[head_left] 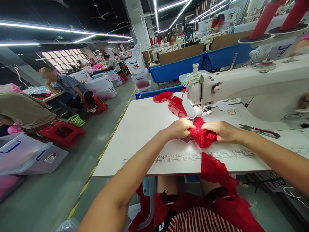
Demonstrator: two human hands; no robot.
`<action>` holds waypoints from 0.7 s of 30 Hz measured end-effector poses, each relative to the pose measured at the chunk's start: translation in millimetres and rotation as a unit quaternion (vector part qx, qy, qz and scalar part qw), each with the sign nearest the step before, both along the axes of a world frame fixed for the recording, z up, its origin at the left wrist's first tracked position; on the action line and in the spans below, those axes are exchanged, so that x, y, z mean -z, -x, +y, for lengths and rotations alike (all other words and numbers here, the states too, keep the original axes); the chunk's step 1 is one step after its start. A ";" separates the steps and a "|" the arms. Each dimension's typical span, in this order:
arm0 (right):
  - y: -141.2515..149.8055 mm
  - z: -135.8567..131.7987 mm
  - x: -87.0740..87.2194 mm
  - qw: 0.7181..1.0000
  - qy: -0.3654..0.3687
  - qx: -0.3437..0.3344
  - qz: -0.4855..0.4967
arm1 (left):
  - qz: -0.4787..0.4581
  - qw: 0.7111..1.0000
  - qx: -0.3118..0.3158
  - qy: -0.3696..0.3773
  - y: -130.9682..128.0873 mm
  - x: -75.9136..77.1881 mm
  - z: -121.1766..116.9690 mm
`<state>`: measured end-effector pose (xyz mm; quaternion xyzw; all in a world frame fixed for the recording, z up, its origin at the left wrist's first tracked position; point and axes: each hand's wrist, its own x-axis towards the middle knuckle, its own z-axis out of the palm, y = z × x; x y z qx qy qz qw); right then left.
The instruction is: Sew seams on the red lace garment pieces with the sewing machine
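Red lace fabric (204,137) lies bunched on the white table just in front of the needle area of the sewing machine (224,83). My left hand (180,128) grips its left edge beside the presser foot, thumb and fingers pressed together. On the other side my right hand (220,131) is closed on the fabric's right part. Behind the needle, sheer red pieces (177,106) spread over the table. Another length of red lace (216,170) hangs over the front edge onto my lap. The needle tip itself is hard to make out.
Scissors (260,130) lie right of my right hand. A printed ruler (178,158) runs along the table's front. Red thread cones (265,21) stand above the machine. Plastic boxes (29,151), red stools (61,132) and seated people are at the left; a blue cloth trough (178,69) lies behind.
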<state>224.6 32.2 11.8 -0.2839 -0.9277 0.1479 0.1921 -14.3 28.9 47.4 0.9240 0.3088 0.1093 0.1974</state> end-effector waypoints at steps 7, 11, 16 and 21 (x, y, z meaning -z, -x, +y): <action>19.6 -0.5 6.8 0.992 0.065 0.036 0.101 | -0.048 0.997 -0.060 0.000 2.8 4.8 0.1; 27.0 -0.4 17.5 0.966 0.094 0.113 0.212 | -0.111 0.988 -0.110 0.016 2.8 12.8 2.8; 30.0 0.7 21.2 0.920 0.130 0.175 0.327 | -0.173 0.972 -0.140 0.079 -2.9 25.4 8.4; 29.6 2.1 22.7 0.881 0.159 0.181 0.407 | -0.202 0.963 -0.167 0.068 -5.6 29.2 13.1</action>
